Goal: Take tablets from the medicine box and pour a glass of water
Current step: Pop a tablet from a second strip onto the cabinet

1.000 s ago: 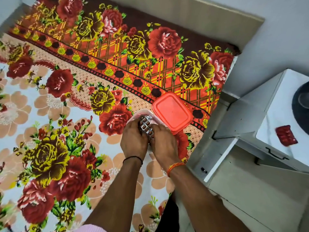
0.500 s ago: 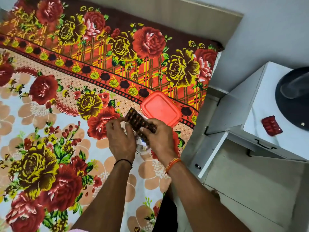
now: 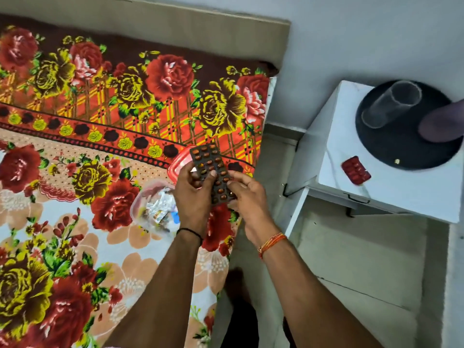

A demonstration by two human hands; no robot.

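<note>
Both hands hold a dark blister strip of brown tablets [image 3: 210, 167] above the bed edge. My left hand [image 3: 193, 194] grips its left side, thumb on top. My right hand [image 3: 247, 197] pinches its lower right end. Below and left of them the clear medicine box [image 3: 153, 204] stands open on the bed, with foil strips inside. Its red lid [image 3: 177, 164] lies behind the hands, mostly hidden. On the white bedside table [image 3: 391, 194] a red tablet strip [image 3: 356, 170] lies flat, and an empty clear glass [image 3: 391, 104] stands on a black round tray [image 3: 401, 151].
A floral blanket [image 3: 100, 172] covers the bed. A dark purple bottle-like object [image 3: 442, 124] stands on the tray at the right frame edge. The table's drawer front [image 3: 356, 199] faces the tiled floor [image 3: 351, 259] between bed and table.
The hands have lifted the brown tablet strip out of the medicine box and raised it, moving right. The box, earlier hidden under the hands, now shows open.
</note>
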